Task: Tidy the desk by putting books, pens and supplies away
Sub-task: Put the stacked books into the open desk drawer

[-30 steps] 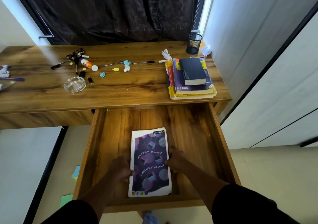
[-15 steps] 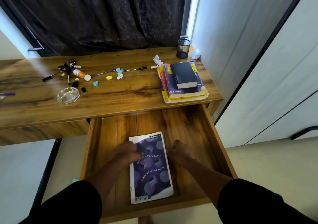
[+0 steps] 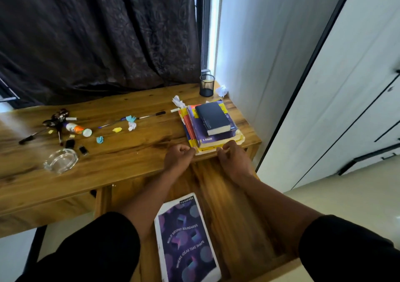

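A stack of books (image 3: pixel 213 127), with a dark blue book on top, lies at the desk's right end. Both my hands are at its near edge. My left hand (image 3: pixel 178 156) has its fingers curled against the stack's near left corner. My right hand (image 3: pixel 233 159) curls round the near edge further right. A purple notebook (image 3: pixel 187 240) lies flat in the open drawer (image 3: pixel 236 214) beneath my forearms. Pens (image 3: pixel 149 116), a glue bottle (image 3: pixel 78 128) and crumpled paper scraps (image 3: pixel 131 123) are scattered over the desk (image 3: pixel 121 162).
A black mesh pen cup (image 3: pixel 207 85) stands at the back right corner beside a white paper ball (image 3: pixel 221 90). A glass ashtray (image 3: pixel 61 160) sits near the desk's front left. A dark curtain hangs behind, and a white wall and wardrobe close in on the right.
Both hands let go of the purple notebook, which stays in the drawer, and moved up and forward to the near edge of the book stack. The view tilted up and to the right.
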Motion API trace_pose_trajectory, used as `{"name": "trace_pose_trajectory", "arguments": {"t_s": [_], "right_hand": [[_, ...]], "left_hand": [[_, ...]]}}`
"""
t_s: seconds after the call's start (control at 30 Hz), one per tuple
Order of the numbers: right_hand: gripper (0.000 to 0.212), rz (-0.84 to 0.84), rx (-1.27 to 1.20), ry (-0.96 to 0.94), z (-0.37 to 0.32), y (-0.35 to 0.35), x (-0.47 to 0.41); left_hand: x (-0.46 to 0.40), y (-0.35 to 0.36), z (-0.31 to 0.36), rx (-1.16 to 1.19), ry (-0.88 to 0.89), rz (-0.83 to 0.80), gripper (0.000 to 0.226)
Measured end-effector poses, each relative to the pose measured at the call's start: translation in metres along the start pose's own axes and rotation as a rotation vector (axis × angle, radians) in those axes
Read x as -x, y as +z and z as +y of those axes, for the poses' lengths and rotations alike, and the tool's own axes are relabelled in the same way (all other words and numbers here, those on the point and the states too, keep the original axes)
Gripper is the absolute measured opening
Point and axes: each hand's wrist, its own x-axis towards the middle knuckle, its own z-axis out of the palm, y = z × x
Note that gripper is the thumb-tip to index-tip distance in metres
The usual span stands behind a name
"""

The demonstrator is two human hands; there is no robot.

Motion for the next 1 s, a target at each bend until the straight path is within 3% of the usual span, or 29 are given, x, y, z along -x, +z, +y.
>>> {"name": "trace_pose_trajectory", "arguments": {"t_s": [0.13, 0.33, 0.5, 0.6, 0.77, 0.9, 1.0], "right_hand": [[0.042, 0.031, -0.079, 0.092, 0.006, -0.013, -0.037], [0.084, -0.065, -0.047, 0.191, 0.021, -0.025, -0.097], [0.118, -0.256, -0.102, 0.217, 0.031, -0.024, -0.146], [0.133, -0.381, -0.103, 0.278, 0.032, -0.018, -0.170], [0.150, -0.498, -0.146, 0.360, 0.041, -0.006, -0.198], [0.154, -0.506, -0.131, 0.388, 0.049, 0.000, -0.206], [0.155, -0.522, -0.170, 0.396, 0.060, 0.003, -0.209]], "left_hand": [[-0.011, 0.014, 0.021, 0.114, -0.048, -0.072, 0.041], [-0.036, 0.031, 0.021, 0.163, -0.140, -0.096, 0.049], [-0.062, 0.048, 0.026, 0.239, -0.224, -0.048, 0.090], [-0.070, 0.062, 0.036, 0.285, -0.240, -0.041, 0.092], [-0.087, 0.077, 0.046, 0.329, -0.295, 0.011, 0.116], [-0.097, 0.087, 0.051, 0.330, -0.343, 0.050, 0.092], [-0.092, 0.091, 0.054, 0.359, -0.388, 0.007, 0.062]]}}
